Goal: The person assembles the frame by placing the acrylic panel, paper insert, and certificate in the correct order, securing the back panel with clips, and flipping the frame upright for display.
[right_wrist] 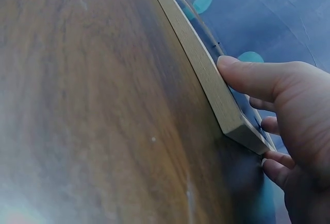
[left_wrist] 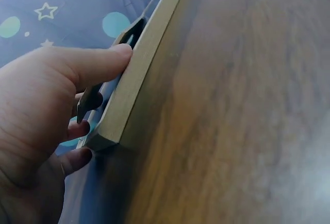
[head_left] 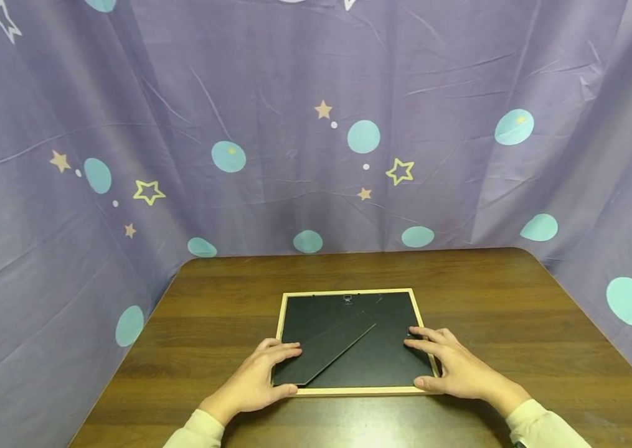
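A picture frame [head_left: 357, 391] with a pale wooden rim lies face down on the table, its black backing board [head_left: 391, 358] upward. A black stand flap [head_left: 324, 353] slants across the board, its free edge slightly raised. My left hand [head_left: 256, 379] rests at the near left corner, thumb [left_wrist: 116, 59] by the near rim and fingers over the left side. At the near right corner is my right hand [head_left: 458, 368], with its thumb [right_wrist: 242, 72] on the near rim and fingers spread over the right side. Both hands have relaxed fingers.
The brown wood-grain table [head_left: 226, 292] extends around the frame on every side. Behind it and along both sides hangs a purple curtain [head_left: 293, 186] with stars and blue spots. A small metal hanger [head_left: 347, 299] sits at the board's far edge.
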`<state>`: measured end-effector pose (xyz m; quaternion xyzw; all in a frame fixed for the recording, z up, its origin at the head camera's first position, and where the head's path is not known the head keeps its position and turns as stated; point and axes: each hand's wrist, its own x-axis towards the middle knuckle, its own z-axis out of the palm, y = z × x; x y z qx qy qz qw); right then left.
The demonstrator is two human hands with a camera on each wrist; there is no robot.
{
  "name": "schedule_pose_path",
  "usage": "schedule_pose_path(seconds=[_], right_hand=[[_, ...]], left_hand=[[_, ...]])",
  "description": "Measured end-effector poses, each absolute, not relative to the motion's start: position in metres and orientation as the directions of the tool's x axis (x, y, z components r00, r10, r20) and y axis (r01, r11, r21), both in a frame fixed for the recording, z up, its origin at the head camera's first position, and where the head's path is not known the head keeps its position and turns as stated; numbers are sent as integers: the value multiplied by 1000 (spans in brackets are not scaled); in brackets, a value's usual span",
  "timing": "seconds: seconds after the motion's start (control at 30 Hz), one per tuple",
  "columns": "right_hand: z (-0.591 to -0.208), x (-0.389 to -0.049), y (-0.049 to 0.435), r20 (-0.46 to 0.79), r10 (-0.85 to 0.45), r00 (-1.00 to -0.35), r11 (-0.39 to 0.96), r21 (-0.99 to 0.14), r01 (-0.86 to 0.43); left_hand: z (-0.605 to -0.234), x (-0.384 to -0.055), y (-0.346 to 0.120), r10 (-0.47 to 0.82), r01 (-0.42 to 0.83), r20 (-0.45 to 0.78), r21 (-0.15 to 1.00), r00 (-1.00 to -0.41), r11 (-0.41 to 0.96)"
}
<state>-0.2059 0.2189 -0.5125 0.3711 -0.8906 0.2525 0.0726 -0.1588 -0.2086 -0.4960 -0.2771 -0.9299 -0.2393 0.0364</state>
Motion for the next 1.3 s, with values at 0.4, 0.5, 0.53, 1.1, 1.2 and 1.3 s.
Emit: schedule_pose_path(seconds=[0.4, 0.5, 0.53, 1.1, 1.2, 1.3], right_hand=[[-504, -212, 225, 265, -647, -715, 577, -444, -686], [-501, -221, 220, 264, -651, -712, 573, -445, -689], [-499, -224, 218, 268, -654, -707, 571, -438, -694], [-504, -269, 203, 200, -666, -719, 582, -464, -668], [-504, -269, 203, 187, -664, -724, 587, -470, -659], [-505, -269, 204, 178, -657, -733, 587, -489, -645]], left_hand=[[-491, -159, -216, 482, 532, 228, 417, -846, 737], [-490, -165, -217, 485, 528, 212, 401, -849, 749], [-489, -167, -217, 486, 525, 203, 398, -850, 752], [-502, -191, -235, 443, 450, 131, 459, -887, 766], [-502, -192, -235, 428, 432, 119, 455, -896, 779], [-502, -192, -235, 403, 410, 116, 449, -908, 794]])
